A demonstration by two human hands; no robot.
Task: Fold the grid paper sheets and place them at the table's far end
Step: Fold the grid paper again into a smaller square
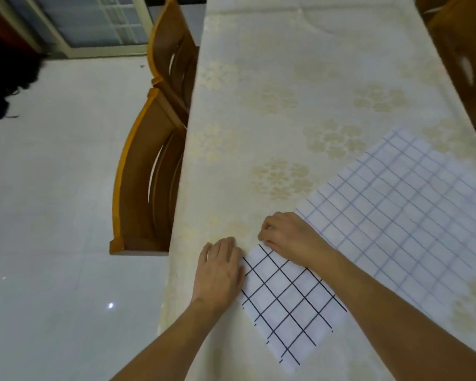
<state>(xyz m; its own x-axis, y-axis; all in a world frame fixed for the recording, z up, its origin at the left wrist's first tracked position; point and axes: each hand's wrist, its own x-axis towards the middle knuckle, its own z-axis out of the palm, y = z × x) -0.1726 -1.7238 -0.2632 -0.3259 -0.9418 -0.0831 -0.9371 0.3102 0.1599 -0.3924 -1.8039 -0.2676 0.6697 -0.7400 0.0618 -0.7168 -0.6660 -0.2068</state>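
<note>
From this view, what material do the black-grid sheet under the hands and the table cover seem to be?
The white sheet with bold black grid lines looks like thin matte paper: it lies flat with crisp straight edges. The cream table cover with pale gold flowers seems to be a woven or vinyl cloth with a slight sheen and soft creases; which one is unclear.

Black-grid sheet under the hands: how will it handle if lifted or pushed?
Probably floppy: the black-grid sheet looks thin and lies flat. Likely light, so it may slide on the smooth tablecloth when pushed; the left hand lies on its edge, the right hand at its far corner.
</note>
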